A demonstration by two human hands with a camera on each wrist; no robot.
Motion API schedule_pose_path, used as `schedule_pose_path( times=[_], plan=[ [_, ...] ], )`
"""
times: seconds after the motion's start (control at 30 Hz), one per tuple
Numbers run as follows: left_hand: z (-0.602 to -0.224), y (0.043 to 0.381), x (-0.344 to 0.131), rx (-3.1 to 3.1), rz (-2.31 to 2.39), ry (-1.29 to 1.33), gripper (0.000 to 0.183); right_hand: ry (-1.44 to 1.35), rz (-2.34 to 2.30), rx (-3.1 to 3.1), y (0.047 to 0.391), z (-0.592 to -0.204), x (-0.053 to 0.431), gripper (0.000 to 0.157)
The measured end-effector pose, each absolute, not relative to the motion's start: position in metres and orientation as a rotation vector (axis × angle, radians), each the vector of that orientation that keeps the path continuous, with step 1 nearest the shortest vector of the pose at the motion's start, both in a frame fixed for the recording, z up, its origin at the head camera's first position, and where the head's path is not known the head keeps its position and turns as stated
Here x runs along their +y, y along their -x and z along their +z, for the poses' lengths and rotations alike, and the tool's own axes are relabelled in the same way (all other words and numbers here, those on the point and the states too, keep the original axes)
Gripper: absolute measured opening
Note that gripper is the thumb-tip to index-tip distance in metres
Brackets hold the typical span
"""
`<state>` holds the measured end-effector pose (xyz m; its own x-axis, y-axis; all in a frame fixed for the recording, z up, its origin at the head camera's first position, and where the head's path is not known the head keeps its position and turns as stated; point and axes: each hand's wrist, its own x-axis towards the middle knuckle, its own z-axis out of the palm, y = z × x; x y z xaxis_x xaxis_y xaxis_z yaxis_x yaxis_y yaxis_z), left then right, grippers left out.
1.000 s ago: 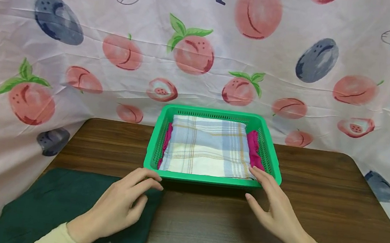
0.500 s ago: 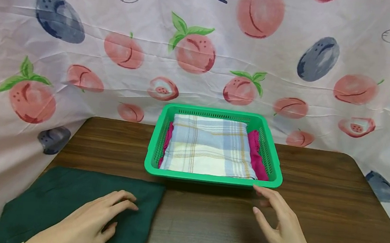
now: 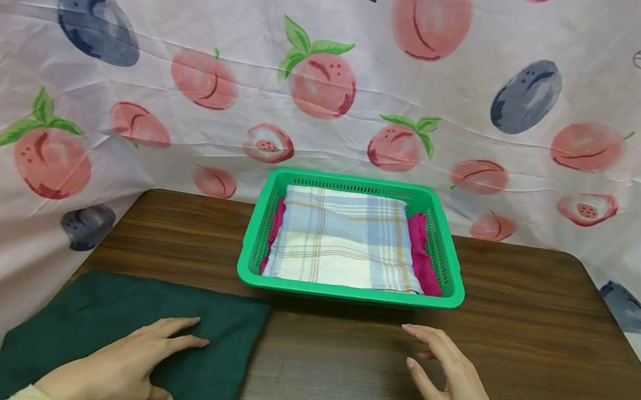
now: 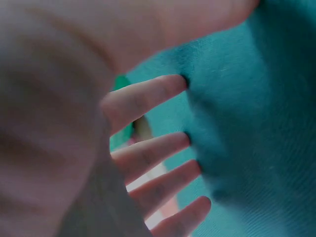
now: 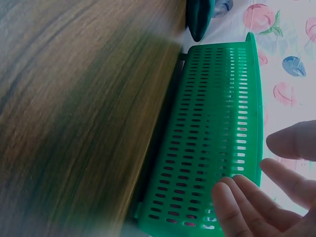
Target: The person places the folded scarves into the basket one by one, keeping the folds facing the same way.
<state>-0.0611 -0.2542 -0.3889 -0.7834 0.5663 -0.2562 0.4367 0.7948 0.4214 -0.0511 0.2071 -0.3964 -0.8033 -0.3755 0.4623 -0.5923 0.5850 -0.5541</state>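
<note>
A dark green cloth point(image 3: 219, 360) lies flat at the left of the table. Over it is my left hand point(image 3: 124, 359), fingers spread; in the left wrist view the fingertips point(image 4: 180, 140) are at or just above the fabric, and contact is hard to tell. My right hand point(image 3: 456, 387) hovers above the wood to the right with relaxed fingers, holding nothing. Beyond the hands stands a green plastic basket point(image 3: 346, 291). Inside it lies a folded plaid cloth point(image 3: 346, 239) in white, blue and yellow, with magenta fabric point(image 3: 423, 258) showing at both sides.
The brown wooden table point(image 3: 349, 368) has rounded far corners. Behind it hangs a white curtain point(image 3: 369, 87) printed with peaches and blue fruit. In the right wrist view the slotted front wall of the basket point(image 5: 197, 123) stands close past the right fingers.
My left hand has moved left and down from near the basket's front corner to over the green cloth. My right hand has drawn back from the basket's rim toward me.
</note>
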Motion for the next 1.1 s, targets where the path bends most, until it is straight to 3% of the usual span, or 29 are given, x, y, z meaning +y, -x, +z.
schedule_pose_path(
  times=[0.27, 0.57, 0.8, 1.1],
  plan=[
    [-0.394, 0.066, -0.249, 2.593, 0.559, -0.731, 0.077, -0.871, 1.022, -2.433, 0.052, -0.405, 0.201, 0.059],
    [-0.395, 0.065, -0.243, 2.622, 0.548, -0.73, 0.078, -0.887, 1.076, -2.561, 0.049, -0.412, 0.196, 0.049],
    [-0.396, 0.067, -0.228, 2.62, 0.531, -0.766, 0.081, -0.943, 1.124, -2.511, 0.048, -0.419, 0.19, 0.052],
    [-0.397, 0.065, -0.2, 2.605, 0.515, -0.803, 0.083, -1.002, 1.156, -2.536, 0.047, -0.425, 0.186, 0.044]
  ],
)
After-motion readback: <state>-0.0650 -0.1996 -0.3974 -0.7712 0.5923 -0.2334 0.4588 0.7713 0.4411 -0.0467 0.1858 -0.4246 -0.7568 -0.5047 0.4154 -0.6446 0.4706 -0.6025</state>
